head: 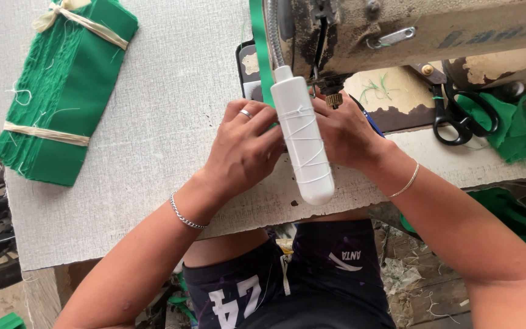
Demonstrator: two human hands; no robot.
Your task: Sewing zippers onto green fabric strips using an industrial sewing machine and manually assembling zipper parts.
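My left hand (243, 150) and my right hand (348, 133) rest on the table just in front of the needle area of an old beige sewing machine (397, 30). A white tube-shaped lamp (302, 137) wound with white thread hangs on a flexible neck between the hands and hides what lies under them. A green fabric strip (262, 49) runs down toward my left fingers; whether the fingers pinch it I cannot tell. My left hand wears a ring and a chain bracelet, my right wrist a thin bracelet.
A bundle of green fabric pieces (62, 91) tied with pale strips lies at the far left of the grey table (153, 183). Black scissors (458, 119) and loose green cloth (518, 131) sit at the right. The table's front edge is near my lap.
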